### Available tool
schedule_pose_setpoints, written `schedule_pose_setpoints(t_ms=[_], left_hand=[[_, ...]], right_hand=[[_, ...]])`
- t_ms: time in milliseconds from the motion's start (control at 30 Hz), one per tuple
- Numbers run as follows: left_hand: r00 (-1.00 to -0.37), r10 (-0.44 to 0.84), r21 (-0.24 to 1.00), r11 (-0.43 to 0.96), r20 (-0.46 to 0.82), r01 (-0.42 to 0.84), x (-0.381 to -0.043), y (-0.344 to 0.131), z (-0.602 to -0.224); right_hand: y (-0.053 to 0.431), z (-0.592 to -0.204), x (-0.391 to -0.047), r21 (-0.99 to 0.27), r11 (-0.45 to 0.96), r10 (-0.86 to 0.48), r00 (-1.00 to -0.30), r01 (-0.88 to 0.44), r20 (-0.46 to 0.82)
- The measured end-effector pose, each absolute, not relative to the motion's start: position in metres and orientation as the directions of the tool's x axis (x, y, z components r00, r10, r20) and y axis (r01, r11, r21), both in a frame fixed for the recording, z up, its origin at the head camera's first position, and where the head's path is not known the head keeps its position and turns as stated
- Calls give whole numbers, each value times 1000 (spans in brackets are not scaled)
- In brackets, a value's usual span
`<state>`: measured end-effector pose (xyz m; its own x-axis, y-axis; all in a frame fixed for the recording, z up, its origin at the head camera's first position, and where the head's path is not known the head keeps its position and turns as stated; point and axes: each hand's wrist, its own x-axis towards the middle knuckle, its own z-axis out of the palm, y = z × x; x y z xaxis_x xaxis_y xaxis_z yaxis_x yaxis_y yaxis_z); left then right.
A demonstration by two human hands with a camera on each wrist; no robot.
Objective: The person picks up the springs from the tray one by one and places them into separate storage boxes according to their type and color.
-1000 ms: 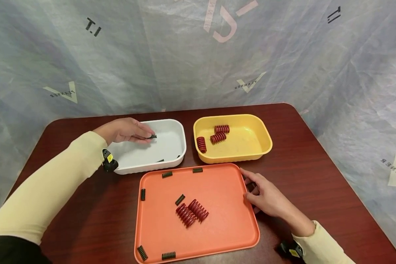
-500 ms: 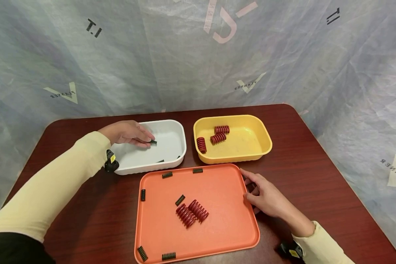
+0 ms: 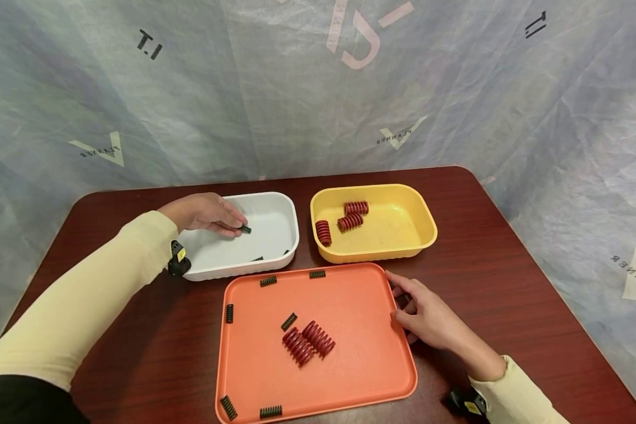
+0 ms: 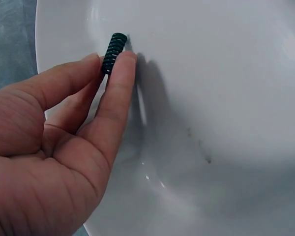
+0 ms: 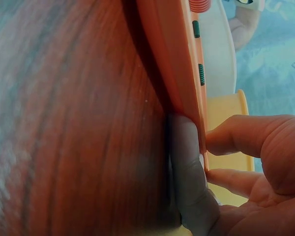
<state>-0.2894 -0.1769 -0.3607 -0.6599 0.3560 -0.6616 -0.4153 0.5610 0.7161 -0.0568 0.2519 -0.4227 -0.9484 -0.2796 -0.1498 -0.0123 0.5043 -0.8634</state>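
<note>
My left hand (image 3: 206, 213) reaches over the white bin (image 3: 271, 213), pinching a small dark green coil spring (image 4: 114, 53) between fingertips and thumb. In the head view only the spring's end pokes out past the fingers. At the right edge of the orange tray (image 3: 361, 335), my right hand (image 3: 426, 313) grips the rim; the right wrist view shows one finger under it and others at its upper side. Two large red springs (image 3: 319, 338) lie side by side mid-tray, a small dark spring (image 3: 289, 321) just behind them. Several more small springs (image 3: 271, 410) lie along the tray's edges.
To the right of the white bin stands a yellow bin (image 3: 397, 227) holding three red springs (image 3: 350, 221). Small dark springs (image 3: 257, 259) show near the white bin's front wall. Everything stands on a reddish-brown table (image 3: 487, 247) with a grey sheet (image 3: 297, 118) hanging behind.
My left hand has lowered slightly and shifted a little right in the white bin, the small spring still pinched. My right hand and the tray have stayed put.
</note>
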Motion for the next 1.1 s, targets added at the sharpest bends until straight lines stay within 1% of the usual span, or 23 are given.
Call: schedule_pose_setpoints(t_ms=[200, 300, 500, 600, 733, 933, 1100], left_hand=[[-662, 393, 736, 566, -638, -372, -289, -183, -356], [-682, 405, 750, 573, -609, -330, -288, -187, -352], [-704, 465, 809, 521, -537, -273, -275, -188, -338], [-721, 500, 844, 488, -479, -223, -259, -186, -329], [-760, 521, 883, 446, -389, -146, -232, -182, -324], [-830, 489, 924, 374, -269, -79, -192, -182, -332], [-858, 458, 931, 361, -231, -59, -165, -183, -339]], right_hand=[[251, -422, -58, -857, 515, -283, -948, -19, -149], [251, -422, -58, -849, 528, -276, -948, -15, -156], [251, -422, -59, -845, 534, -280, -947, -16, -159], [252, -421, -59, -844, 537, -281, -946, -13, -164], [252, -421, -58, -845, 534, -284, -944, -12, -166], [253, -422, -57, -856, 517, -304, -940, -25, -156], [253, -423, -57, -863, 504, -316, -937, -33, -149]])
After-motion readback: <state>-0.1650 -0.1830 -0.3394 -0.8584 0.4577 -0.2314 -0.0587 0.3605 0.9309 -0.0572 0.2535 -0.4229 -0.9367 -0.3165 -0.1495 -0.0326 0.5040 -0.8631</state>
